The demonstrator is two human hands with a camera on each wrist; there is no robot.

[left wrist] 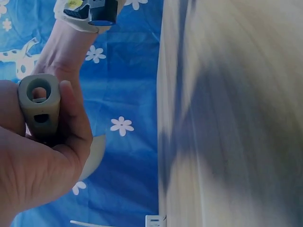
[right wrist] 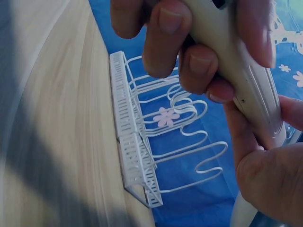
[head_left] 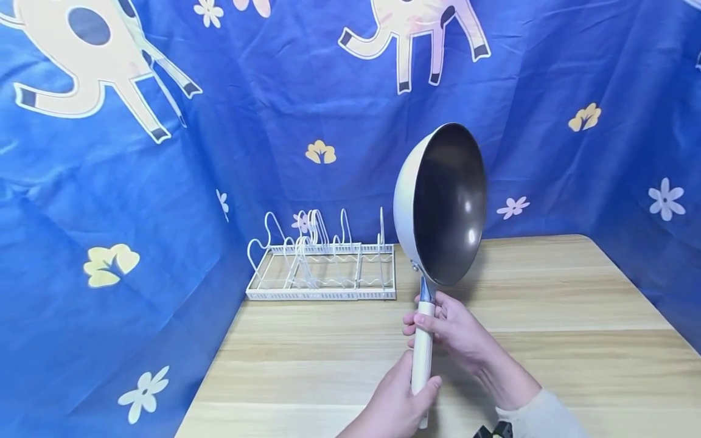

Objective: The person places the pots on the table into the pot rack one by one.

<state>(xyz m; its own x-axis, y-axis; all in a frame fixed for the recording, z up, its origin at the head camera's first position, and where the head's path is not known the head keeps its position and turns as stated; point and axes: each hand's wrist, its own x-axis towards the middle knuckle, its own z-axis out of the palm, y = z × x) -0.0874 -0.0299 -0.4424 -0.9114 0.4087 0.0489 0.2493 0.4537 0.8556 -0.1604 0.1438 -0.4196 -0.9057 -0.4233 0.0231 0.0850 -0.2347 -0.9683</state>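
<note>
A wok (head_left: 402,201), white outside and dark inside, is held up over the table with its bowl tipped on its side, the opening facing right. Its pale, long handle (head_left: 423,347) points down toward me. My left hand (head_left: 391,401) grips the lower end of that handle; the hanging hole in the handle's end (left wrist: 40,116) shows in the left wrist view. Higher up, close to the metal neck, my right hand (head_left: 460,334) holds the handle with the thumb across the front and fingers behind. In the right wrist view, the bowl is mostly out of frame.
A white wire rack (head_left: 323,296) with several upright loops stands at the back left of the wooden table (head_left: 306,340). Blue patterned cloth (head_left: 274,121) hangs behind and at both sides. Each wrist bears a camera strap; one dark camera (left wrist: 103,12) shows on the right wrist.
</note>
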